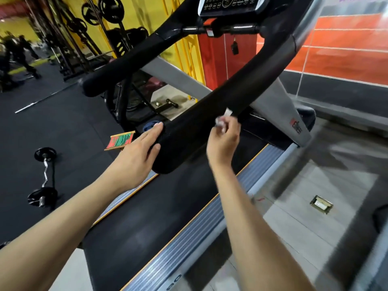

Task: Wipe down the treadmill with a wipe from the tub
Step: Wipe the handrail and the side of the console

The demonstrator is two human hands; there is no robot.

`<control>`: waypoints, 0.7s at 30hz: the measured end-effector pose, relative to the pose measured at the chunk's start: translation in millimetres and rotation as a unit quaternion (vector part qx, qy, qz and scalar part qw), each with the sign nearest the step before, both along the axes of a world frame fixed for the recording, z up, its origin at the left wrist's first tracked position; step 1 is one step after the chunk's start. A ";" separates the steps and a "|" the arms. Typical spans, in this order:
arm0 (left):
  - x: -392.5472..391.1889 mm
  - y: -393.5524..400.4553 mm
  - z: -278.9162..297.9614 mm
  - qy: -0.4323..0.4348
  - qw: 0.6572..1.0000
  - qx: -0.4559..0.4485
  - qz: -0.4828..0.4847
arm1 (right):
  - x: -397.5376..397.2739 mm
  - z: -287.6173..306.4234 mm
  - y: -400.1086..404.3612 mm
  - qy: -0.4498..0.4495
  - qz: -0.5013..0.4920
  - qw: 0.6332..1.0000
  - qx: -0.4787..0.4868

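Note:
The treadmill's black right handrail (195, 122) runs diagonally across the middle of the head view, above the black belt (151, 217). My left hand (138, 152) rests on the handrail's near end, fingers straight along its side and thumb on top. My right hand (223, 139) pinches a small crumpled white wipe (223, 119) and holds it against the handrail's underside, a little further up. The console (228, 5) sits at the top. The left handrail (126, 64) lies beyond. No tub is in view.
A curl barbell (45, 175) lies on the black rubber floor at the left. A red and green striped box (119, 140) sits beside the treadmill. Weight racks (84, 28) stand at the back left. Grey tiled floor with a brass floor socket (321, 204) lies to the right.

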State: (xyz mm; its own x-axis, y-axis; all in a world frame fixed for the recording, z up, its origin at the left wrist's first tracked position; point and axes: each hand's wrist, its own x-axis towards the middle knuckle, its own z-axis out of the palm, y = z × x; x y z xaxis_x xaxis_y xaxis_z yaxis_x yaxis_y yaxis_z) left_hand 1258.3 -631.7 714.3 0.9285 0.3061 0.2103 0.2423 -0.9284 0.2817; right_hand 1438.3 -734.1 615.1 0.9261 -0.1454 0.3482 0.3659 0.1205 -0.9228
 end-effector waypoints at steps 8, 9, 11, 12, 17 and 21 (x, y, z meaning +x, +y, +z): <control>1.8 -2.0 -3.1 -0.023 1.000 0.001 0.003 | -154.3 -26.1 21.1 -0.022 0.193 0.981 0.008; 2.2 -2.2 -3.9 -0.026 1.000 0.001 0.003 | -138.4 -24.5 18.5 -0.026 0.183 0.983 0.011; 1.9 -1.7 -5.6 -0.027 1.000 0.004 0.003 | -92.2 -19.1 14.8 -0.009 0.108 0.994 0.022; 2.2 -0.9 -6.3 -0.028 1.000 0.006 0.002 | -66.0 -15.2 13.6 0.024 0.065 0.997 0.036; 2.7 1.4 -10.6 -0.036 0.999 0.010 0.009 | -61.4 -2.7 14.3 0.051 0.025 0.997 0.045; 5.0 -3.5 -15.3 -0.062 0.998 -0.016 0.022 | -146.2 -16.5 11.8 -0.106 0.153 0.980 -0.063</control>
State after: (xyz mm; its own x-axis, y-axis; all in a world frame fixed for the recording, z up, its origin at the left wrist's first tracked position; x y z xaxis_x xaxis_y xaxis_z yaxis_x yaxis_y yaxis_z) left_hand 1263.3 -635.2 699.0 0.8815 0.3547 0.3116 0.2444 -0.9075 0.3417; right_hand 1292.1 -722.4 598.6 0.8245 0.1849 0.5347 0.5154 0.1444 -0.8447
